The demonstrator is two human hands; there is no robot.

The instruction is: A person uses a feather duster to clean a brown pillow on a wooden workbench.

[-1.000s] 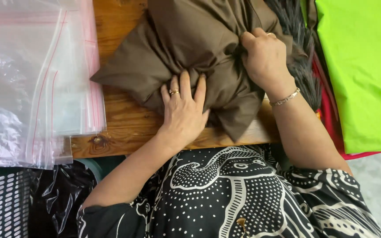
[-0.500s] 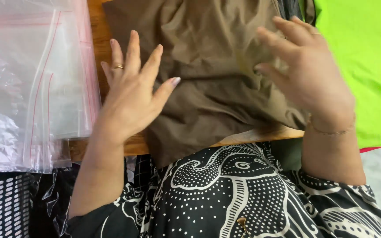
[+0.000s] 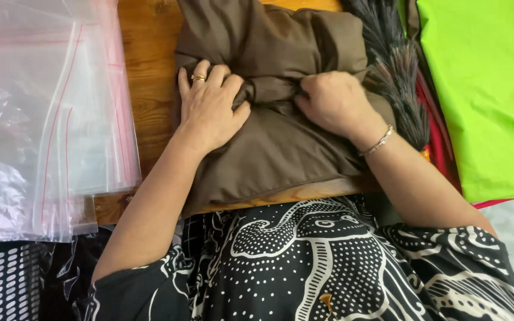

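2 hands' fingertips hidden in bunched brown cloth (image 3: 281, 148).

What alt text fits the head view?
Both hands, left hand and right hand, press and bunch a brown cloth on a wooden table. Clear zip bags lie left of it, a lime-green cloth right.

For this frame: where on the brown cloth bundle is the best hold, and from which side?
Probably the bunched ridge across the middle of the brown cloth bundle, taken from above. The fabric gathers there into a thick fold that fingers can close around, while the near part lies flat on the wooden table. The left hand and right hand both grip at that ridge, one at each end.
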